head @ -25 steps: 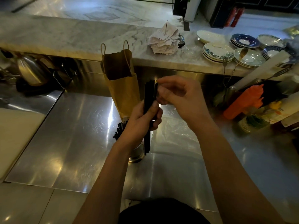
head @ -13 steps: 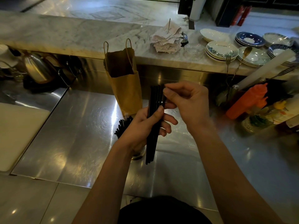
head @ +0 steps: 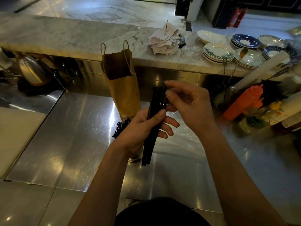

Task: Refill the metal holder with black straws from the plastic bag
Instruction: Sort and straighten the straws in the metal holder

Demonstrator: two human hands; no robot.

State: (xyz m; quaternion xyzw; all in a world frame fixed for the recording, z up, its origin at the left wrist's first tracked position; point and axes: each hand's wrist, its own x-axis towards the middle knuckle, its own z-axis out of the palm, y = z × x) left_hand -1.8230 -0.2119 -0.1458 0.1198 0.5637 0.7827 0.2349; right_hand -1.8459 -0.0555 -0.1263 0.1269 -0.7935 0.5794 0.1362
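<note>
Steel counter (head: 73, 136), bare toward its left edge — left hand (head: 143, 128) clasps upright black straws (head: 154, 121) above the metal holder (head: 136, 154); right hand (head: 190, 105) pinches their tops; plastic bag (head: 180, 144) flat beneath

Left hand (head: 140, 128) clasps black straws (head: 153, 121); right hand (head: 187, 105) pinches their tops.

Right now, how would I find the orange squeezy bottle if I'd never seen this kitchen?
Start at the long marble counter across the back and go to its right end, where the plates are stacked. Just below them, on the steel worktop, the orange squeeze bottle leans. It is the only bright orange thing there, with a pointed nozzle cap.
</note>
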